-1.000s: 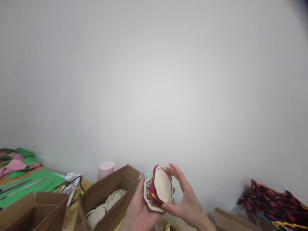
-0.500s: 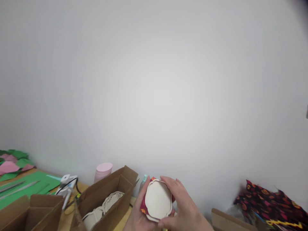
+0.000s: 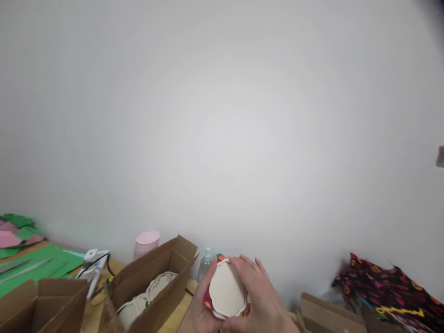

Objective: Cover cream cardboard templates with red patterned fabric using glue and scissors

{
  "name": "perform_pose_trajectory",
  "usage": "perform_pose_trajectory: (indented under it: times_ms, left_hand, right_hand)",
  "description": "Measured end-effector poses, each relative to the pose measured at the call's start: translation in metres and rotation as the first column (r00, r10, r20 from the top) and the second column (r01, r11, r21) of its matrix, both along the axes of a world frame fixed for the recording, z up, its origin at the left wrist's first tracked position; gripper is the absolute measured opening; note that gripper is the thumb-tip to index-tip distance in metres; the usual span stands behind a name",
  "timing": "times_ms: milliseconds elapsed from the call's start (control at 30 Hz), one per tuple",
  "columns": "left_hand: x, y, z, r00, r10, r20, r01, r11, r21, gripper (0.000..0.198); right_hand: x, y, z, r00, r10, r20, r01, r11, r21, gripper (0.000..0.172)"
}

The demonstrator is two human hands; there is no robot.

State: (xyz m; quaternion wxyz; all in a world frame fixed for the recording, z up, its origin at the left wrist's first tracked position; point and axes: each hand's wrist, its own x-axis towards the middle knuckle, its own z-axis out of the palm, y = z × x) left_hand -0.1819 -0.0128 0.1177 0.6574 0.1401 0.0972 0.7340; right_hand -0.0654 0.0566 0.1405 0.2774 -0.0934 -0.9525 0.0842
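Between my two hands is a cream-coloured plaque (image 3: 228, 289) with a scalloped edge, lying against patterned red fabric (image 3: 208, 299) that shows at its left, top and lower right. My left hand (image 3: 199, 312) is closed around the left side and underside of the pair. The fingers of my right hand (image 3: 258, 293) wrap over the plaque's right edge, with the thumb at its bottom rim. Just behind my left hand stands a clear bottle (image 3: 204, 265) with a pale teal top. Similar cream cut-out pieces (image 3: 159, 286) lie in the open cardboard box (image 3: 182, 266) to the left.
Another open cardboard box (image 3: 62, 296) is at the lower left, near green sheets (image 3: 52, 256) with scissors-like blades on them. A pink lidded container (image 3: 147, 243) and a white device (image 3: 93, 263) with a cable stand along the wall. Dark patterned fabric (image 3: 385, 282) is heaped at right.
The view has shifted slightly, and the bottle shows more fully. My right hand has moved a little further over the plaque, and more patterned fabric shows at the lower right.
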Motion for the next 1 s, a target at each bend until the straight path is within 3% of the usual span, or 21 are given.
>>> perform_pose_trajectory:
  times_ms: [100, 300, 533, 633, 733, 833, 900, 933, 1000]
  left_hand:
    - [0.001, 0.0, 0.0, 0.999, 0.007, -0.045, -0.008, 1.0, -0.03, 0.035]
    - [-0.002, 0.003, -0.006, 0.997, -0.036, -0.064, 0.035, 0.999, -0.019, 0.038]
    - [0.0, 0.009, -0.012, 0.993, -0.067, -0.097, 0.075, 0.994, 0.075, 0.044]
    - [0.004, 0.012, -0.013, 0.99, -0.084, -0.114, 0.091, 0.994, 0.059, 0.045]
    - [0.005, 0.014, -0.013, 0.982, -0.111, -0.151, 0.118, 0.992, 0.039, 0.049]
    - [0.001, 0.016, -0.013, 0.972, -0.161, -0.171, 0.168, 0.985, 0.03, 0.056]
    - [-0.003, 0.016, -0.013, 0.965, -0.189, -0.181, 0.191, 0.981, -0.007, 0.063]
    - [-0.005, 0.016, -0.014, 0.963, -0.194, -0.187, 0.191, 0.981, -0.033, 0.068]
    - [-0.006, 0.016, -0.015, 0.964, -0.181, -0.197, 0.172, 0.983, -0.062, 0.074]
  right_hand:
    - [0.0, -0.006, 0.002, 1.0, 0.006, -0.013, -0.006, 1.0, -0.028, 0.08]
    - [0.0, -0.009, 0.003, 1.0, 0.0, -0.021, -0.002, 0.997, -0.078, 0.078]
    - [0.001, -0.004, -0.007, 0.996, 0.007, -0.084, -0.019, 0.99, -0.142, 0.073]
    - [0.0, 0.001, -0.019, 0.988, -0.009, -0.156, -0.028, 0.972, -0.234, 0.074]
    - [-0.002, 0.013, -0.037, 0.967, -0.04, -0.25, -0.086, 0.877, -0.473, 0.075]
    - [-0.002, 0.03, -0.052, 0.891, 0.002, -0.455, -0.347, 0.649, -0.677, 0.074]
    - [0.0, 0.04, -0.055, 0.783, 0.026, -0.621, -0.543, 0.514, -0.664, 0.076]
    - [0.002, 0.044, -0.053, 0.738, 0.02, -0.674, -0.599, 0.478, -0.642, 0.077]
    - [0.008, 0.046, -0.046, 0.713, -0.027, -0.701, -0.6, 0.494, -0.629, 0.078]
